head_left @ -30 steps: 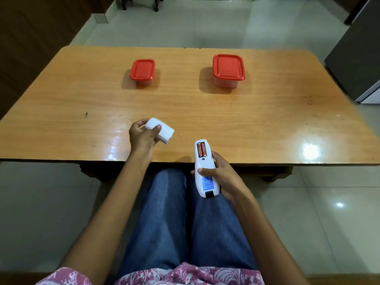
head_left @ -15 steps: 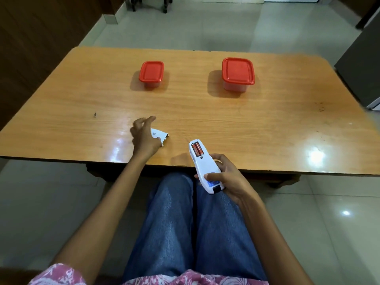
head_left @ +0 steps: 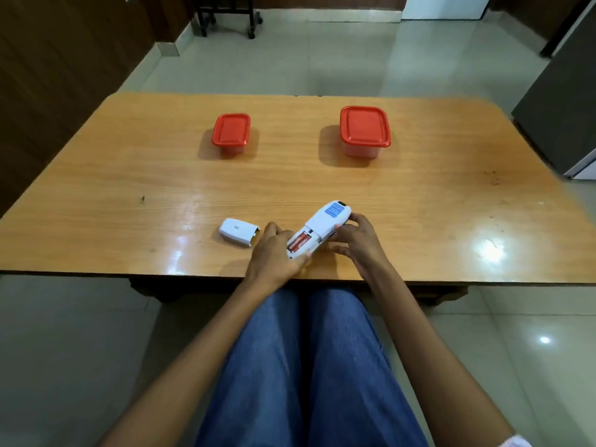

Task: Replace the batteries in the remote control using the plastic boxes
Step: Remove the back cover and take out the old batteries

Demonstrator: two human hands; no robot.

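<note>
The white remote control (head_left: 324, 225) lies back-up and slanted over the table's near edge, with two red batteries (head_left: 298, 244) showing in its open compartment. My left hand (head_left: 274, 256) holds its near end by the batteries. My right hand (head_left: 356, 241) grips its far half from the right. The white battery cover (head_left: 238, 231) rests on the table just left of my left hand, apart from it. Two plastic boxes with red lids stand farther back: a small box (head_left: 231, 130) on the left and a larger box (head_left: 365, 128) on the right, both closed.
The wooden table (head_left: 129, 188) has its near edge right above my knees. A dark cabinet (head_left: 561, 101) stands off the table's right end, and a chair's legs (head_left: 225, 21) show on the tiled floor beyond.
My left hand set the battery cover on the table, let go and moved right onto the remote. My right hand turned the remote round and brought it over the table.
</note>
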